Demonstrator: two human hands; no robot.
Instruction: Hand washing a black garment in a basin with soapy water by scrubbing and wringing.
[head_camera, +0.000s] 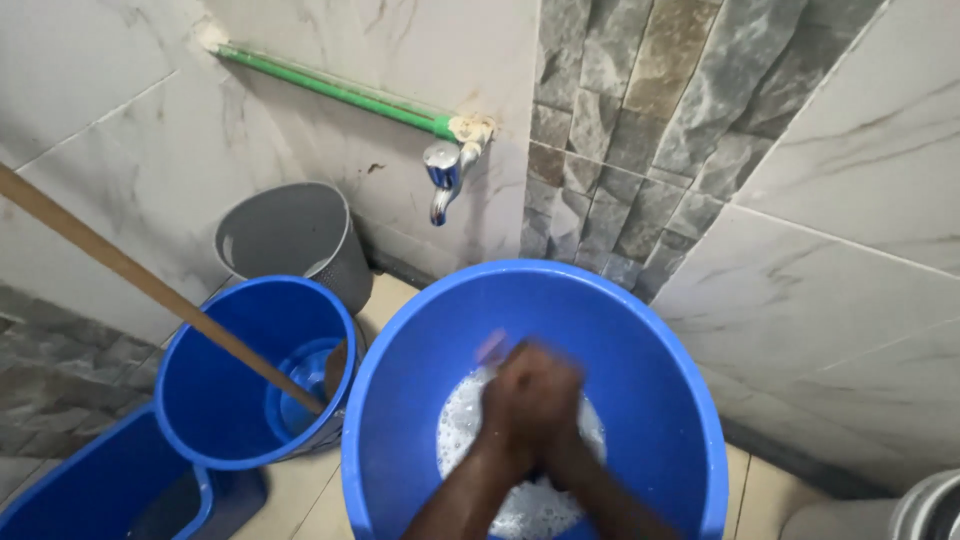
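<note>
A large blue bucket (400, 400) stands in front of me with foamy white water (460, 420) at its bottom. Both of my hands are down inside it, pressed together over the foam and smeared by motion blur. My left hand (508, 400) and my right hand (558, 405) overlap, so their fingers cannot be told apart. A faint pinkish blur (490, 347) shows at the upper left of the hands; what it is cannot be made out. Whether anything lies between the palms is hidden.
Left of it is a smaller blue bucket (220, 400) with a wooden pole (120, 265) leaning in. A grey bin (290, 240) stands behind. A blue trough (90, 490) lies at lower left. A metal tap (443, 180) on a green pipe (330, 90) juts from the tiled wall.
</note>
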